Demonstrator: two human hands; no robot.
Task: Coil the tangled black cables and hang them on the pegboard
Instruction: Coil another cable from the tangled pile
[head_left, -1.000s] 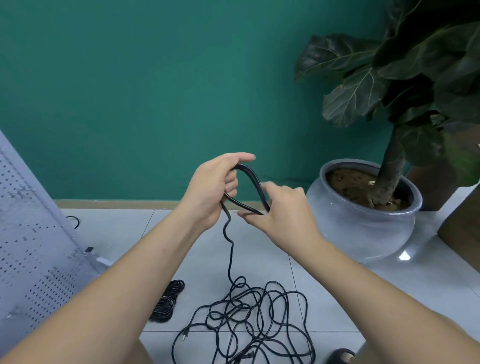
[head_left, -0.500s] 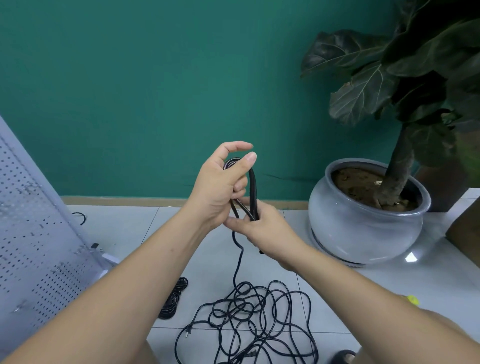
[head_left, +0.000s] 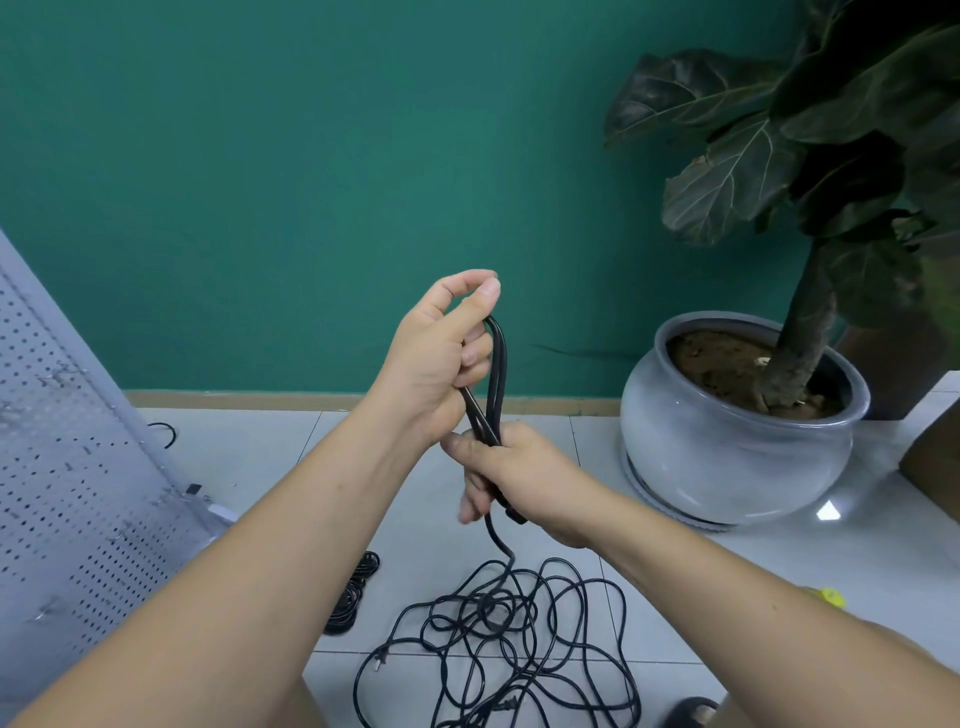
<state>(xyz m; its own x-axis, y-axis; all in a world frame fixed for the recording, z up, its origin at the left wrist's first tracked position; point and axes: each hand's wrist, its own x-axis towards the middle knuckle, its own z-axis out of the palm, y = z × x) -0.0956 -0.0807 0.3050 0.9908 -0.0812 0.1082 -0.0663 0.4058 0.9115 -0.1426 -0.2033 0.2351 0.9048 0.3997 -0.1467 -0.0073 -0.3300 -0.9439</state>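
Note:
A black cable is folded into a narrow loop (head_left: 497, 374) held upright in front of me. My left hand (head_left: 441, 358) grips the top of the loop, fingers curled round it. My right hand (head_left: 511, 473) grips the loop's lower end, just below the left hand. From there the cable drops to a tangled pile of black cable (head_left: 509, 639) on the tiled floor; a plug (head_left: 381, 662) lies at the pile's left. A coiled black cable (head_left: 353, 592) lies on the floor left of the pile. The grey pegboard (head_left: 67, 493) leans at the left.
A large grey pot (head_left: 727, 467) with a big-leaved plant stands at the right against the green wall. A small black hook (head_left: 165, 431) lies on the floor near the pegboard. A brown object (head_left: 935, 457) sits at the far right edge, a yellow item (head_left: 828, 596) by my right arm.
The wide loop has been squeezed narrow and turned upright. My right hand slid down from beside the left hand to grip the loop's lower end. The view shifted slightly left.

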